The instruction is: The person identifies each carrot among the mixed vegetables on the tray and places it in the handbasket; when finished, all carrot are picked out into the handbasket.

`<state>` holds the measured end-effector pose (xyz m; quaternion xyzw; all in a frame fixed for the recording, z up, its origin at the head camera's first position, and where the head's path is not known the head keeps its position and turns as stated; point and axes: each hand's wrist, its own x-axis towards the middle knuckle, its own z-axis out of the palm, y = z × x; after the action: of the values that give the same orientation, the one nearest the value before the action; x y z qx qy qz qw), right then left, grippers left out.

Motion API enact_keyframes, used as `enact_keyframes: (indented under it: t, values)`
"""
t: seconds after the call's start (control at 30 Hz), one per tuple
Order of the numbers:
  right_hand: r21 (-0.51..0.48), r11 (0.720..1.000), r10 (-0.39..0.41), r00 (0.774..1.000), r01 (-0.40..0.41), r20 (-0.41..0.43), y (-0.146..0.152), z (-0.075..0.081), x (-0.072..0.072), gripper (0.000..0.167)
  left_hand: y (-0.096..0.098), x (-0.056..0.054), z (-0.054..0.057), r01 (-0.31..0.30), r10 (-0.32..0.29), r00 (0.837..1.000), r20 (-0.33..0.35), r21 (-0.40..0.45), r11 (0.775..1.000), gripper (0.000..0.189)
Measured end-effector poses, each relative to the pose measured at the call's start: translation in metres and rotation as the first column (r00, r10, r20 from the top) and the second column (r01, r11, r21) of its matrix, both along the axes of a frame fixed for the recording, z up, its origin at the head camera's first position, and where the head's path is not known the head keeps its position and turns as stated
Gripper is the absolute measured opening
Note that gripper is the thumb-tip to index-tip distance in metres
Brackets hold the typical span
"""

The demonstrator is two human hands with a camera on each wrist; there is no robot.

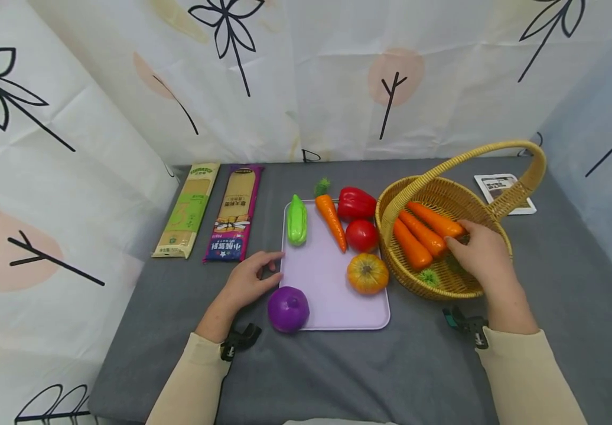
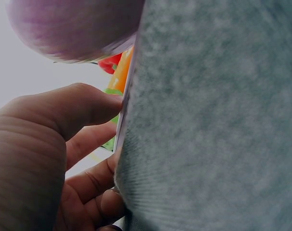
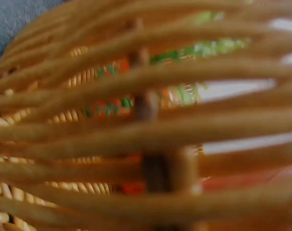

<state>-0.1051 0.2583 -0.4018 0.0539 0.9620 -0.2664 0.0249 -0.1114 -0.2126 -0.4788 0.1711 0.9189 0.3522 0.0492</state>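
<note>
My right hand (image 1: 481, 251) reaches into a yellow wicker basket (image 1: 504, 236), thumb and fingertips pinching the near end of a carrot (image 1: 433, 218). Two more carrots lie beside it, and a green carrot top (image 1: 429, 277) shows below them. Slats of the basket wall (image 3: 184, 130) fill the right wrist view and hide that hand there. At the left edge of a pale purple tray (image 1: 319, 304), my left hand (image 1: 247, 280) rests with bent, loose fingers. Its thumb (image 2: 95, 103) touches the rim in the left wrist view. A round purple vegetable (image 1: 288, 309) sits at the tray's near left corner.
On the tray are a green vegetable (image 1: 296, 221), a carrot (image 1: 331, 221), a red pepper (image 1: 356, 203), a tomato (image 1: 362, 235) and a small pumpkin (image 1: 367, 274). Two noodle packs (image 1: 188, 209) lie left. The basket handle (image 1: 476, 152) arches high; a white-framed card (image 1: 497, 188) lies behind.
</note>
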Motion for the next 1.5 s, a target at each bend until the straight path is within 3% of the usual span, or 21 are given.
enact_keyframes:
  t: [0.17,0.3,0.43,0.63,0.83,1.03,1.2,1.3,1.5]
  values:
    - [0.011,0.999,0.030,0.997,-0.031,0.066,0.002,-0.004,-0.004,0.058,0.000,0.000,-0.003,0.004,-0.004,1.000,-0.015,-0.001,1.000,0.045]
    - [0.018,0.997,0.072,0.995,-0.073,0.066,0.004,-0.005,-0.005,0.055,0.000,-0.001,-0.005,0.001,-0.001,1.000,-0.028,-0.011,1.000,0.045]
    - [0.007,0.998,0.066,0.996,-0.067,0.052,0.004,-0.005,-0.005,0.056,0.000,-0.002,-0.006,0.000,0.000,0.999,-0.035,-0.008,1.000,0.045]
    - [-0.036,0.999,0.010,1.000,-0.010,0.006,0.003,0.006,0.001,0.059,-0.001,-0.002,-0.006,0.000,0.000,0.999,-0.035,-0.004,1.000,0.045]
    - [-0.117,0.989,-0.109,0.986,0.094,-0.129,-0.010,0.033,0.018,0.059,-0.001,-0.002,-0.006,0.001,-0.001,0.999,-0.034,-0.003,1.000,0.045]
    - [-0.176,0.972,-0.204,0.931,0.155,-0.302,-0.026,0.060,0.036,0.052,0.000,-0.002,-0.005,0.001,-0.001,1.000,-0.026,-0.008,1.000,0.045]
    - [-0.280,0.944,-0.283,0.861,0.174,-0.422,-0.042,0.077,0.047,0.045,0.000,-0.002,-0.005,0.001,-0.001,0.999,-0.032,-0.006,1.000,0.045]
    - [-0.331,0.936,-0.284,0.811,0.119,-0.511,-0.052,0.087,0.054,0.044,0.000,-0.002,-0.005,0.002,-0.002,0.999,-0.040,-0.003,1.000,0.045]
    - [-0.342,0.939,-0.217,0.725,-0.027,-0.654,-0.071,0.104,0.063,0.044,0.000,-0.002,-0.005,0.002,-0.002,0.999,-0.034,0.006,1.000,0.045]
